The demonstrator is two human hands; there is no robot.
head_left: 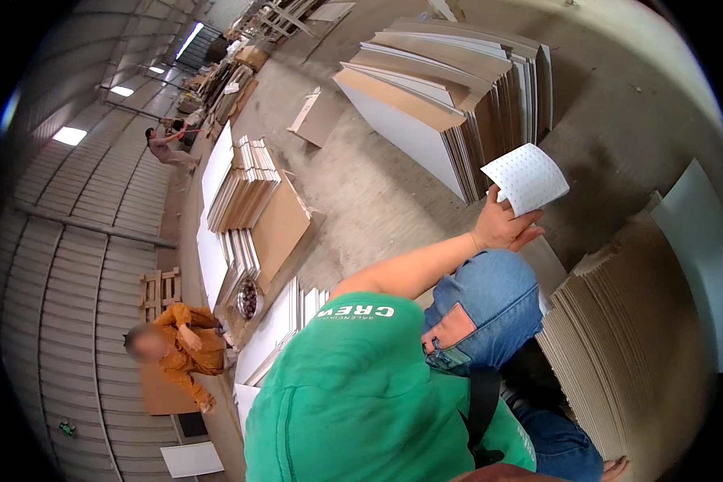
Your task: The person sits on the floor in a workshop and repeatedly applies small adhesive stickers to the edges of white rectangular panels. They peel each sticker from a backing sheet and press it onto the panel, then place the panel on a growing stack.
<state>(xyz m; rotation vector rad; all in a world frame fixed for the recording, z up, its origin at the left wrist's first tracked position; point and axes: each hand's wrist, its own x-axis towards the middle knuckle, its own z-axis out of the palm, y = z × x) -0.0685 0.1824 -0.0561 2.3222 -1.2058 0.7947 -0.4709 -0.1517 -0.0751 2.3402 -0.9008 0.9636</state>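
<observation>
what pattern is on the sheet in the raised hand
White sheet with a grid of small dots, seen in the head view.

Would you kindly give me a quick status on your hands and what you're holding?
One hand raised, gripping a white dotted sheet; which hand, unclear. Other hand out of view. Stacked boards beyond the sheet, not touching.

The green shirt hides the person's other hand, the raised hand covers a corner of the dotted white sheet, and the far-off worker is too small to make out
</observation>
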